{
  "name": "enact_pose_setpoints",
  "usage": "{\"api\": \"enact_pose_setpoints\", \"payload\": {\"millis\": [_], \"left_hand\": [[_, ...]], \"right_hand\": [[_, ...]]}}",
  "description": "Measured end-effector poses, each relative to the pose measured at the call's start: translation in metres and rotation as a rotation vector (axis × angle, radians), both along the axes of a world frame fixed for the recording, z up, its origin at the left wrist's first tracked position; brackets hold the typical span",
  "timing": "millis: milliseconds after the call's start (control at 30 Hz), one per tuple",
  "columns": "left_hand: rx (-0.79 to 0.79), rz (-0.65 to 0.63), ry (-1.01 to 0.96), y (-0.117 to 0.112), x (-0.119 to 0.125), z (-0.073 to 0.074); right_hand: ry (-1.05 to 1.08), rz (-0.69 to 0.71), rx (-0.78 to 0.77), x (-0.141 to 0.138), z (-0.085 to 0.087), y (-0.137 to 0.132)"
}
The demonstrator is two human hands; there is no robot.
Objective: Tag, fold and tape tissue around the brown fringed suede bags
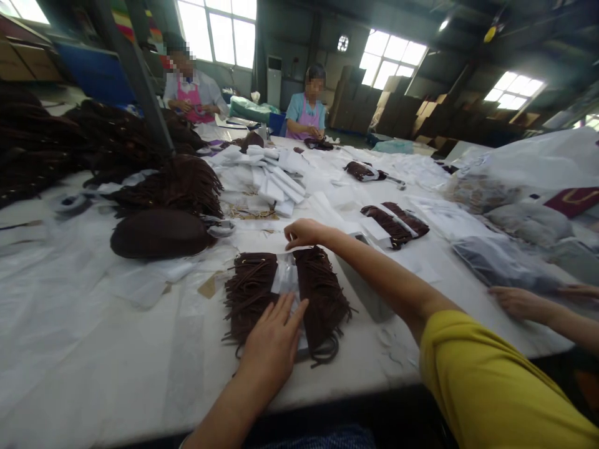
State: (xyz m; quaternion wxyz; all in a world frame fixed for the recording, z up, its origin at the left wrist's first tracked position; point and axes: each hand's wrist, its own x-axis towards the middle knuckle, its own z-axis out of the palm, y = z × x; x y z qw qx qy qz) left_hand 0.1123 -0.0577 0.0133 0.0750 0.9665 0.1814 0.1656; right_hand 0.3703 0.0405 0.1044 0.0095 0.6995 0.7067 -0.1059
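A dark brown fringed leather bag [322, 293] lies flat on the table in front of me, with a strip of white wrapping [284, 274] down its middle and fringes and cord ends spreading at the sides. My left hand [274, 337] rests flat on the lower middle of the bag, fingers stretched over the wrapping. Just beyond its far edge, my right hand [304, 233] is closed, with thumb and fingertips pinched together near the top of the wrapping. What those fingertips hold, if anything, is too small to make out.
A smooth brown bag [159, 234] and a fringed pile [173, 187] sit to the left. White paper slips [276, 181] lie beyond. Another wrapped fringed bag [395, 223] is to the right. A co-worker's hands [524, 304] touch a plastic-covered item [500, 265]. Two people work at the far side.
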Motion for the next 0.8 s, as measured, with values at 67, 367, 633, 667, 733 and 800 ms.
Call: {"api": "enact_pose_setpoints", "payload": {"millis": [67, 367, 633, 667, 733, 800], "left_hand": [[0.002, -0.009, -0.004, 0.001, -0.001, 0.0], [-0.014, -0.033, -0.024, 0.005, -0.004, 0.001], [0.007, -0.043, -0.017, 0.006, -0.003, 0.001], [0.01, -0.044, -0.012, 0.006, -0.003, 0.001], [0.015, -0.05, -0.003, 0.006, -0.003, 0.001], [0.019, -0.053, 0.003, 0.007, -0.003, 0.002]], "right_hand": [[-0.023, -0.152, 0.114, 0.007, 0.001, -0.015], [0.393, -0.436, 0.619, -0.075, -0.027, -0.228], [0.306, -0.51, 0.487, -0.107, -0.075, -0.259], [0.306, -0.478, 0.459, -0.101, -0.075, -0.259], [0.255, -0.414, 0.408, -0.083, -0.072, -0.26], [0.144, -0.402, 0.351, -0.064, -0.067, -0.265]]}}
